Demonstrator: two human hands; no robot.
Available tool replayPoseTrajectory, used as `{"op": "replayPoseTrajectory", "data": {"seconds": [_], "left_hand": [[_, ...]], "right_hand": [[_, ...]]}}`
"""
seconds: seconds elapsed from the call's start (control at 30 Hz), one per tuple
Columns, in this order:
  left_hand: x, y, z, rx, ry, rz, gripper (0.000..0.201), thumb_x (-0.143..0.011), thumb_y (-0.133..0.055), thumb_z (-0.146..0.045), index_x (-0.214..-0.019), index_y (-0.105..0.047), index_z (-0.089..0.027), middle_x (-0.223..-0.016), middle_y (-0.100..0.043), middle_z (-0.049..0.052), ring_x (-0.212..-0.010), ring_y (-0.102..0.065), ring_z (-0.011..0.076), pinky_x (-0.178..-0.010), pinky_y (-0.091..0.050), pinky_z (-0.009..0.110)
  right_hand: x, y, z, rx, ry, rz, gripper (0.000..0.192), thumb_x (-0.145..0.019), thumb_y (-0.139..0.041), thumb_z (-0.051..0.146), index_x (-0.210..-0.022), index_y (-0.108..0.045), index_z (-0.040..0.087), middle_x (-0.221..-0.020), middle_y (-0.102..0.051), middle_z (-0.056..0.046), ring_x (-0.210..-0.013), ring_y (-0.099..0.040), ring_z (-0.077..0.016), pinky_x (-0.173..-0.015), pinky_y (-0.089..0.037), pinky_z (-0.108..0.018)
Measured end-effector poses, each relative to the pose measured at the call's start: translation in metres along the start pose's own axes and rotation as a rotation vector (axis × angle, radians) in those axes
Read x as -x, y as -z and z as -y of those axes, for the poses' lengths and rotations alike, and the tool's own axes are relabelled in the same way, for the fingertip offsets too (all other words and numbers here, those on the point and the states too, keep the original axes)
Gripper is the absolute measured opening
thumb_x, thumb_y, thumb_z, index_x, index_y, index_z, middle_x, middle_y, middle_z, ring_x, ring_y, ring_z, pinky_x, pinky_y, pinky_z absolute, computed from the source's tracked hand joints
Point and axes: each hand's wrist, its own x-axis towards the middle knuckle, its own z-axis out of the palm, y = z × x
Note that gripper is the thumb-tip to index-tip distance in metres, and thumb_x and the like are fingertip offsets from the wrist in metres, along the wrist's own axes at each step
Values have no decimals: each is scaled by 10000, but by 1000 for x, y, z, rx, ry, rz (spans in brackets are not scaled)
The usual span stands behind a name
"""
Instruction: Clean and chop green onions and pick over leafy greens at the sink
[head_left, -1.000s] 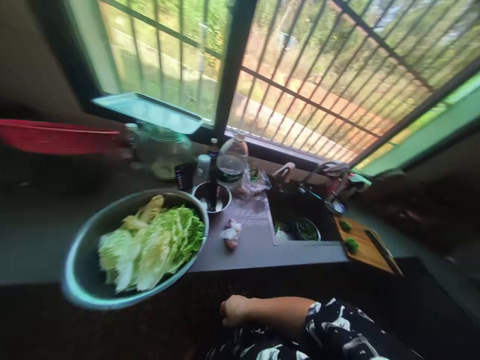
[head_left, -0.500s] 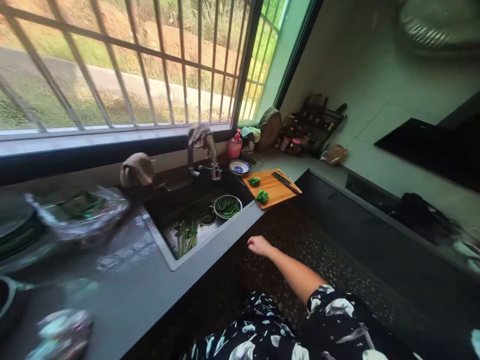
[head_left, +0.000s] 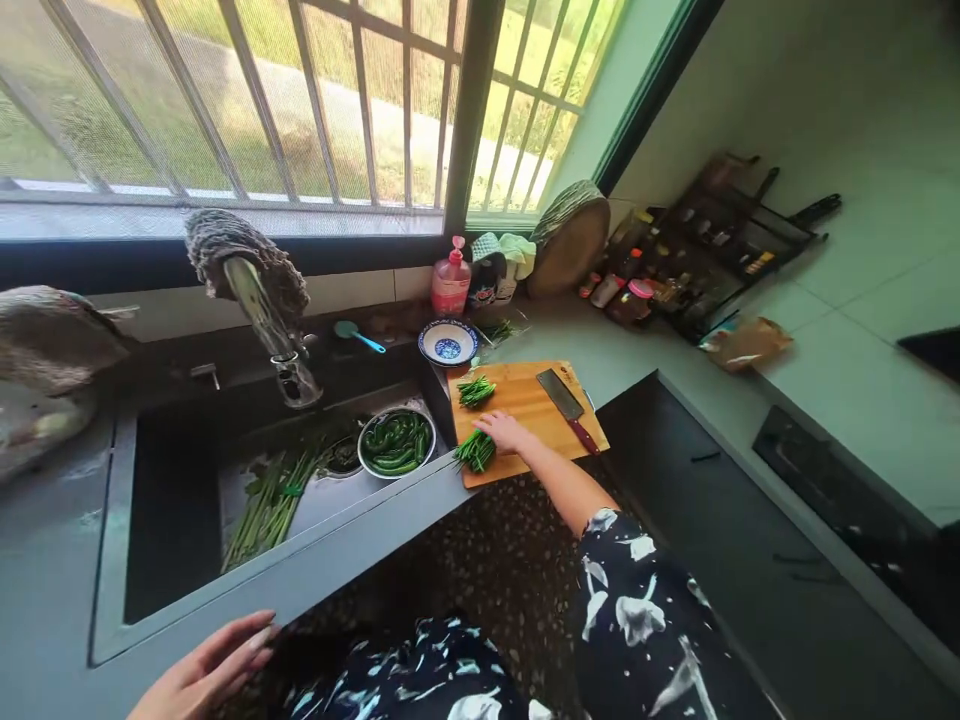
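On the wooden cutting board (head_left: 525, 385), my right hand (head_left: 504, 432) touches the near pile of cut green stems (head_left: 475, 452), its fingers stretched over the pile's upper right side. Farther back on the board is a second pile of cut green stems (head_left: 475, 391). A cleaver (head_left: 561, 393) with a dark red handle lies flat to the right of my right hand. At the lower left, my left hand (head_left: 214, 665) is empty by the counter's front edge, fingers extended and thumb not clearly visible.
The sink (head_left: 180, 520) holds a bunch of long green stems (head_left: 274, 505) and a bowl of green peppers (head_left: 397, 443). A faucet (head_left: 262, 310) draped with a cloth overhangs it. Behind the board stand a blue-and-white bowl (head_left: 448, 343) and a pink soap bottle (head_left: 451, 280).
My right hand has moved from in front of the counter onto the near pile of greens. My left hand has come into view. The camera has come closer to the sink and board.
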Motion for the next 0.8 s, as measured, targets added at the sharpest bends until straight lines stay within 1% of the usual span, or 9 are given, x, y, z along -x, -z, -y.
{"op": "replayPoseTrajectory", "data": {"seconds": [0.07,0.13,0.2,0.33,0.4,0.5,0.57,0.67,0.8], "left_hand": [[-13,-16,-24,-21,-32,24,628,-416,-694,-717,-891,-645,-309,-993,-729,26,-1046,-624,335,-895,-527,413],[-36,-38,-53,-95,-114,50,623,-501,-665,-710,-948,-636,-276,-1026,-718,44,-1055,-621,319,-908,-512,398],[-65,-74,-89,-259,-272,16,573,-633,-588,-679,-992,-625,-235,-1043,-705,64,-1070,-609,301,-947,-471,393],[-121,-190,-162,-571,-518,16,504,-794,-449,-510,-1127,-564,-149,-1165,-635,124,-1085,-578,256,-966,-417,359],[-143,-249,-182,-803,-599,-32,598,-737,-549,-461,-1222,-502,-115,-1257,-561,165,-1164,-506,280,-977,-387,372],[-166,-313,-186,-1131,-536,-176,786,-644,-657,-392,-1319,-394,-88,-1323,-461,221,-1209,-412,353,-941,-366,472],[-176,-336,-178,-1230,-461,-261,668,-697,-613,-308,-1295,-411,-90,-1263,-484,227,-1155,-435,348,-902,-368,481],[-183,-352,-169,-1250,-410,-345,389,-791,-473,-191,-1157,-505,-64,-1139,-517,231,-1083,-466,330,-866,-378,449],[-185,-360,-168,-1198,-370,-366,280,-820,-411,-159,-1060,-532,-77,-1089,-520,221,-1070,-473,317,-836,-415,408]], "right_hand": [[-9,1,-15,-119,-7,16,767,-654,-657,70,-1372,-413,179,-1379,-449,-137,-1193,-443,-269,-959,-383,-358],[-11,-1,-27,-262,-102,-27,626,-692,-635,99,-1302,-495,113,-1238,-573,-145,-1072,-540,-222,-902,-408,-292],[-9,-5,-34,-363,-216,-87,428,-754,-587,135,-1180,-594,94,-1068,-660,-122,-942,-594,-188,-822,-425,-256],[-3,-18,-35,-427,-300,-132,186,-793,-565,197,-915,-691,136,-895,-699,-74,-825,-609,-163,-738,-414,-233],[-1,-25,-34,-459,-298,-142,175,-779,-576,206,-906,-683,149,-874,-697,-58,-799,-607,-152,-715,-409,-223],[-1,-36,-35,-494,-228,-152,232,-747,-602,234,-959,-651,154,-876,-688,-54,-788,-603,-153,-706,-414,-225],[-2,-41,-36,-469,-162,-160,269,-736,-608,263,-983,-629,159,-915,-678,-68,-822,-604,-173,-720,-423,-242],[-4,-44,-40,-391,-95,-147,286,-767,-568,301,-1014,-599,161,-984,-662,-101,-866,-609,-207,-733,-437,-278],[-4,-43,-47,-320,8,-84,259,-803,-513,280,-1020,-579,155,-997,-660,-121,-900,-614,-221,-767,-444,-298]]}}
